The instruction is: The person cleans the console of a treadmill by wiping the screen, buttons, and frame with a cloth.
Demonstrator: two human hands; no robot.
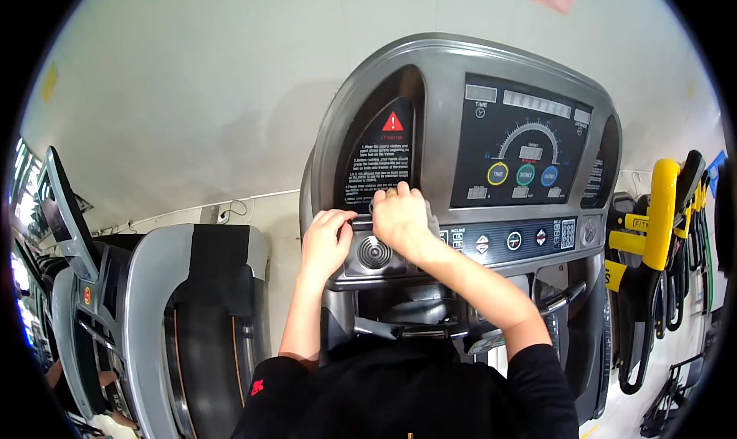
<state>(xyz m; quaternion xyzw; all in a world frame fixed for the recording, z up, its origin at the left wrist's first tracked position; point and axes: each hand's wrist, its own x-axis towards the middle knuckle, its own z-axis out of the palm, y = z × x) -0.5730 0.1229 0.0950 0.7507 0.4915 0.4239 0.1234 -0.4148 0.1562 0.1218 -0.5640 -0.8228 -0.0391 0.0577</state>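
A grey treadmill console stands in front of me, with a black warning panel on its left and a dark display panel on its right. My right hand presses a grey cloth against the lower edge of the warning panel; most of the cloth is hidden beneath the fingers. At the console's lower left edge rests my left hand, its fingers stretched out over the rim and holding nothing. A round speaker grille lies between the hands, just below them.
The button strip runs right of my right hand, above a metal handlebar. Another treadmill stands on the left. Yellow and black fitness equipment hangs at the right. A pale wall rises behind the console.
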